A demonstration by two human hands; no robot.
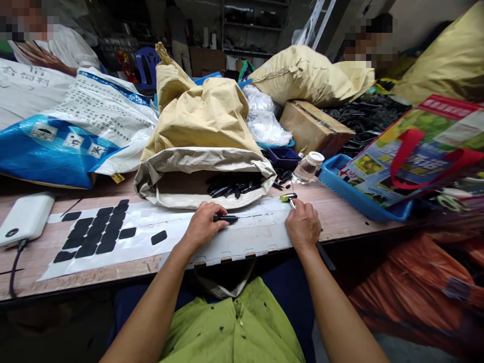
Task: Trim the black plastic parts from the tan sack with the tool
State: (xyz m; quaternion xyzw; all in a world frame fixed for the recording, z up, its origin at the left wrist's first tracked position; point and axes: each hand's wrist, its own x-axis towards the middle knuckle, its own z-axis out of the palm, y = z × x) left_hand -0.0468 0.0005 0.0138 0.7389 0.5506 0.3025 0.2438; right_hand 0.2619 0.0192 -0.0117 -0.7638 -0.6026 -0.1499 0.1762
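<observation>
My left hand (pixel 203 224) is closed on a slim black plastic part (pixel 226 219), holding it flat on a pale sheet (pixel 242 237) at the table's near edge. My right hand (pixel 303 225) is closed round a thin metal tool (pixel 292 201) whose tip points away from me beside a small green piece (pixel 284 198). Just beyond my hands an open tan paper sack (pixel 204 146) lies on its side with several black parts (pixel 232 185) in its mouth. Left of my hands, a white backing sheet (pixel 139 224) carries several black adhesive pads (pixel 96 234).
A white power bank (pixel 24 218) with a cable lies at far left. A blue and white sack (pixel 71 136), a cardboard box (pixel 313 126), a clear jar (pixel 308 167) and a blue tray (pixel 363 201) with a printed bag crowd the back. Two other people sit behind.
</observation>
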